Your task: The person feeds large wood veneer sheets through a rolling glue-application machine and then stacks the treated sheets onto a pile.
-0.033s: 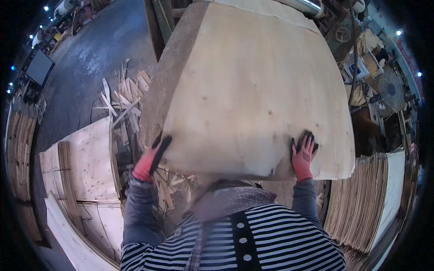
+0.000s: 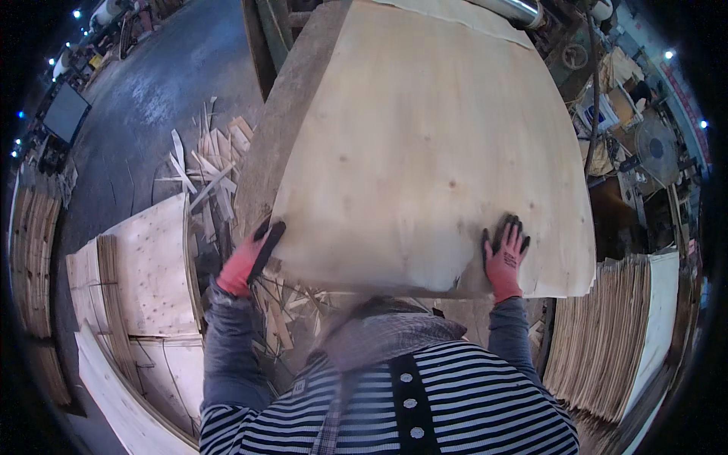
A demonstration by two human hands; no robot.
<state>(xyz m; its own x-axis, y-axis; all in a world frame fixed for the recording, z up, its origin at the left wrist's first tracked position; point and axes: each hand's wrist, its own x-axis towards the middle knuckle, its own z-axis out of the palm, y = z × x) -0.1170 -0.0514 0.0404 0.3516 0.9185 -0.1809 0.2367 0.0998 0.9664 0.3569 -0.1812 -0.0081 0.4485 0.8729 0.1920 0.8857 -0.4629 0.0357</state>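
Observation:
A large pale veneer sheet [image 2: 425, 152] with small knots lies before me on top of other sheets, its near edge blurred. My right hand [image 2: 504, 258], in a red glove with black fingertips, lies flat on the sheet near its front edge, fingers spread. My left hand [image 2: 246, 258], gloved the same way, rests against the sheet's front left corner. Its fingers point forward and stand apart; part of the palm is hidden.
Stacked veneer sheets [image 2: 607, 334] stand at my right; more veneer sheets [image 2: 155, 265] lie at my left. Wood scraps [image 2: 216, 167] litter the floor beside the worn support [image 2: 262, 163]. A shiny metal roller [image 2: 519, 10] is at the far end, a round fan [image 2: 657, 152] far right.
My right hand has slid very slightly left and forward on the veneer. The left hand has moved only a little at the corner.

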